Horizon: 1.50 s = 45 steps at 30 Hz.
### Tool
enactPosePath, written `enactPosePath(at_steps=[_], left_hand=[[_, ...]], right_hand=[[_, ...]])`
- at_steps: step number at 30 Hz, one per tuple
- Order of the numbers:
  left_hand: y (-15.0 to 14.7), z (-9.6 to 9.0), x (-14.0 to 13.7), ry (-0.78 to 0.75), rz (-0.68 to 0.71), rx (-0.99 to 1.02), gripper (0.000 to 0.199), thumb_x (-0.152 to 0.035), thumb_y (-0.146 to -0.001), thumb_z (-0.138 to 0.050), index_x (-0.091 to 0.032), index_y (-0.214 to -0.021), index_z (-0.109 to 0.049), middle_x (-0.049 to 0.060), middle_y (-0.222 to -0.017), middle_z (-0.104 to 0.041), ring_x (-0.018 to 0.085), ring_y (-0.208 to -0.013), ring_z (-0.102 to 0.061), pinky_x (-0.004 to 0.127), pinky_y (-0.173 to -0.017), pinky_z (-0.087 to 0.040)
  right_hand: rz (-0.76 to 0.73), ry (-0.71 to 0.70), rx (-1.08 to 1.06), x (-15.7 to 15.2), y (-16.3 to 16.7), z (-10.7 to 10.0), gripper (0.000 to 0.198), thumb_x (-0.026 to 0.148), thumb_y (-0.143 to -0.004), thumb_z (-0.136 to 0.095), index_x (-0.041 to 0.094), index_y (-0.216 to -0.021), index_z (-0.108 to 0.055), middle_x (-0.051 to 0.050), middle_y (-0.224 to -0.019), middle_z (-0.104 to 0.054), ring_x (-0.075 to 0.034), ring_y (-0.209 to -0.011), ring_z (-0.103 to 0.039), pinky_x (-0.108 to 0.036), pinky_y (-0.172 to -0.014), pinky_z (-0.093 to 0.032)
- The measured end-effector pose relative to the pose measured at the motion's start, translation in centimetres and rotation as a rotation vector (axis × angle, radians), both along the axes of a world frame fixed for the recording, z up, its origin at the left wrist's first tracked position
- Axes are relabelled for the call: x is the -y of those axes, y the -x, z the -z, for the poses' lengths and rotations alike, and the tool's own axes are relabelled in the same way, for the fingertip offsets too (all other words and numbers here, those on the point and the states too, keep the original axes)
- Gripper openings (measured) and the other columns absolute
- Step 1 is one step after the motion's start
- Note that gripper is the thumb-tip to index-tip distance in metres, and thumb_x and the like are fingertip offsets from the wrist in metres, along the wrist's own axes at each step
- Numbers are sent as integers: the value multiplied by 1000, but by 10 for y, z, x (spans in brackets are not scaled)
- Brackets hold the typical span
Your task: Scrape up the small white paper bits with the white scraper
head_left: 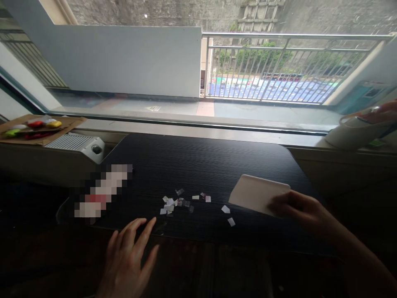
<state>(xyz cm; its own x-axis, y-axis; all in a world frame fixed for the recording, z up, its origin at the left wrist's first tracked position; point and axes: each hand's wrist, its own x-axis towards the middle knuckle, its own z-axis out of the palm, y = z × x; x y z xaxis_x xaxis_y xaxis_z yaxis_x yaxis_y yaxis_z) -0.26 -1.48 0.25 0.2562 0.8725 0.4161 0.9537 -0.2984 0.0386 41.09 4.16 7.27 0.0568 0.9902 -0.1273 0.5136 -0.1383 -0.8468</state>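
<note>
My right hand [294,205] grips the near right end of a flat white sheet [257,191] with rounded corners. Whether it is card or plastic I cannot tell. It is held tilted over the right side of the black table [198,161]. Small paper scraps [169,203], some white and some see-through, lie scattered about the table's middle. Two white scraps [226,209] rest just left of and below the sheet. With fingers spread and nothing in them, my left hand [130,256] hovers by the table's front edge, nearest the scrap cluster.
A blurred-out whitish item [105,192] lies along the table's left side. Further left, brown cardboard [71,124] with colourful small items sits on a white vented box [80,145]. Behind the table runs a window sill [192,134]; a pale container [353,132] stands at the right.
</note>
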Motion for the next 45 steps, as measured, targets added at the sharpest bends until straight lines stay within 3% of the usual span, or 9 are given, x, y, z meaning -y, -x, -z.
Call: enactPosePath(at_steps=[7,19,30,37,42,45], left_hand=[[12,8,2,75,-11,-44,45,-33,-91,-40,-23,-134,-48,12,-122,-57,29,-109,-57,52,-95,-37],[23,14,2,120,18,-86,50,-34,-90,-44,-25,-139,-44,13,-126,-55,30,-113,-56,52,-95,-39],[19,11,0,98,32,-74,49,-33,-90,-45,-22,-137,-48,14,-124,-56,32,-111,-57,52,-91,-41],[18,10,0,47,49,-79,46,-32,-90,-44,-20,-134,-50,15,-121,-57,32,-107,-59,51,-88,-42],[19,12,0,100,20,-89,48,-34,-90,-44,-23,-137,-47,14,-125,-56,32,-113,-56,52,-93,-40],[19,13,1,104,18,-86,49,-33,-90,-44,-24,-138,-45,14,-126,-56,31,-113,-56,52,-93,-40]], right_hand=[[-108,92,-87,-34,12,18,35,51,-64,-73,18,-74,-71,-5,-77,-73,-24,-75,-66,-35,-71,-53],[-258,234,-133,1,12,11,24,35,-76,-65,15,-87,-72,-4,-84,-74,-23,-79,-68,-32,-69,-53],[-181,286,-245,24,8,10,28,41,-77,-69,17,-89,-73,-5,-90,-77,-27,-86,-70,-34,-74,-54],[-196,352,-210,37,5,-5,37,49,-77,-68,18,-95,-73,-7,-93,-77,-29,-90,-71,-35,-74,-56],[-56,234,-175,38,3,-5,35,51,-72,-72,17,-80,-72,-4,-78,-75,-24,-76,-69,-32,-69,-55],[-82,220,-147,34,0,1,34,51,-72,-73,17,-77,-72,-3,-76,-74,-23,-74,-68,-31,-68,-54]])
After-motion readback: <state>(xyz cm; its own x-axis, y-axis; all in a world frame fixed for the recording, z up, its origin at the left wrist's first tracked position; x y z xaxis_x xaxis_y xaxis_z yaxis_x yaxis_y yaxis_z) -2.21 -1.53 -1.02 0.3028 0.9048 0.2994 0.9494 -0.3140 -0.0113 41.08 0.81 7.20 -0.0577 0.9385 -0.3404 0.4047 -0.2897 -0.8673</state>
